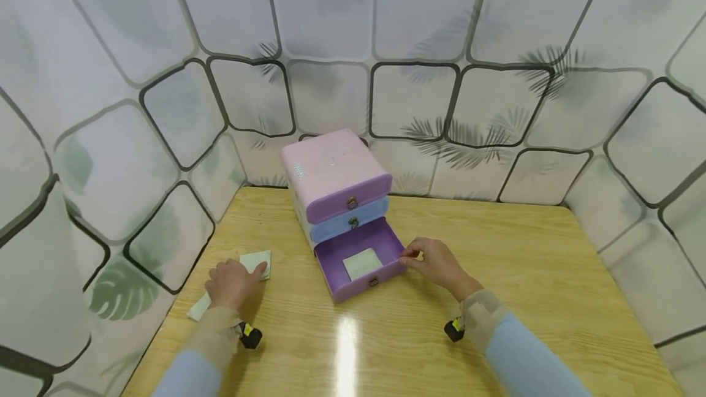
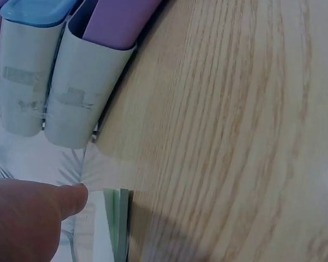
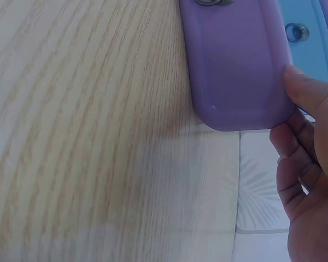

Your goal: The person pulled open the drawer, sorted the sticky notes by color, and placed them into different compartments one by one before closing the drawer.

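Note:
A small three-tier drawer unit (image 1: 331,161) stands toward the back of the table with its bottom purple drawer (image 1: 355,288) pulled out. Inside that drawer lies a flat pale green packet (image 1: 362,263). My right hand (image 1: 438,265) pinches the drawer's front right corner between thumb (image 3: 309,93) and fingers. Left of the unit, my left hand (image 1: 230,285) is over pale green packets (image 1: 258,261), its thumb extended and the palm hiding part of them. In the left wrist view, the thumb (image 2: 71,201) is beside the layered edges of the packets (image 2: 116,224).
Above the pulled-out drawer are a blue drawer (image 1: 336,224) and a purple one (image 1: 331,204), both closed, with ring pulls. The wooden table (image 1: 496,250) extends to both sides. Patterned fabric walls (image 1: 413,103) enclose it at the back and sides.

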Demonstrator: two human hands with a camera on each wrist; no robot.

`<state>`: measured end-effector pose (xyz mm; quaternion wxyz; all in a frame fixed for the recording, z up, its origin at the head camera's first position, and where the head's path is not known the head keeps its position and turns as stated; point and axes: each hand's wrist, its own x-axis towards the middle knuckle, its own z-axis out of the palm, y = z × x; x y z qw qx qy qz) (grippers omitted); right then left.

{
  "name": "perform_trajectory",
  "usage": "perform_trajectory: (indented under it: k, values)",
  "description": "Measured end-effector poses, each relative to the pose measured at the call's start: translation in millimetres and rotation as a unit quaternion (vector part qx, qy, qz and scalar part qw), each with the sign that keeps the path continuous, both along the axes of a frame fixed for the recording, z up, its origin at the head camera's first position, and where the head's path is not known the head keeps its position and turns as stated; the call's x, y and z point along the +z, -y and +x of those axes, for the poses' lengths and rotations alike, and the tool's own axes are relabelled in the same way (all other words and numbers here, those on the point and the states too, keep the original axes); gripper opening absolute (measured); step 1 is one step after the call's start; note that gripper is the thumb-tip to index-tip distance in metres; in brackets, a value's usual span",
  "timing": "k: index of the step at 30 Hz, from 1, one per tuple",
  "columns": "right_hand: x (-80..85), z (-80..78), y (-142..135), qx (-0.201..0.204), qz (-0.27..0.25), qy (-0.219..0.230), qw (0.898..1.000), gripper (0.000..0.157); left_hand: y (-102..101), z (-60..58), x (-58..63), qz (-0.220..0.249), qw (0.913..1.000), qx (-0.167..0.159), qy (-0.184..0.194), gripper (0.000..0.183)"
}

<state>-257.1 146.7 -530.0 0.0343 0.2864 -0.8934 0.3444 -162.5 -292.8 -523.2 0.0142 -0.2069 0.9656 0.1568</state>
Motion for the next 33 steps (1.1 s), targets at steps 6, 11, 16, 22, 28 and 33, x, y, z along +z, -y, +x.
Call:
perform_trajectory:
  k: [6, 11, 16, 22, 28, 33]
  values:
    - [-1.0, -0.2, 1.4, -0.001, 0.001, -0.003, 1.000, 0.008, -4.4, -2.0, -5.3, 0.005, 1.0000, 0.005, -0.003, 0.074]
    - [-1.2, 1.8, 1.2, -0.002, 0.002, 0.001, 1.000, 0.008, -5.7, -3.1, -6.9, 0.003, 1.0000, -0.002, 0.002, 0.069]
    - [-1.0, 2.5, 0.9, -0.002, 0.003, 0.000, 1.000, 0.008, -6.6, -5.3, -9.2, 0.001, 1.0000, -0.003, 0.001, 0.066]
    - [0.9, 3.0, 1.0, -0.003, 0.001, 0.001, 1.000, 0.008, -8.1, -7.0, -10.3, 0.009, 0.9999, 0.010, -0.009, 0.069]
    - [1.9, 3.3, 1.1, -0.003, 0.001, 0.004, 1.000, 0.009, -9.8, -8.7, -11.7, 0.017, 0.9992, 0.024, -0.027, 0.074]
    - [1.9, 3.0, 1.0, -0.001, 0.000, 0.004, 1.000, 0.009, -11.3, -10.2, -11.4, 0.021, 0.9981, 0.032, -0.048, 0.069]
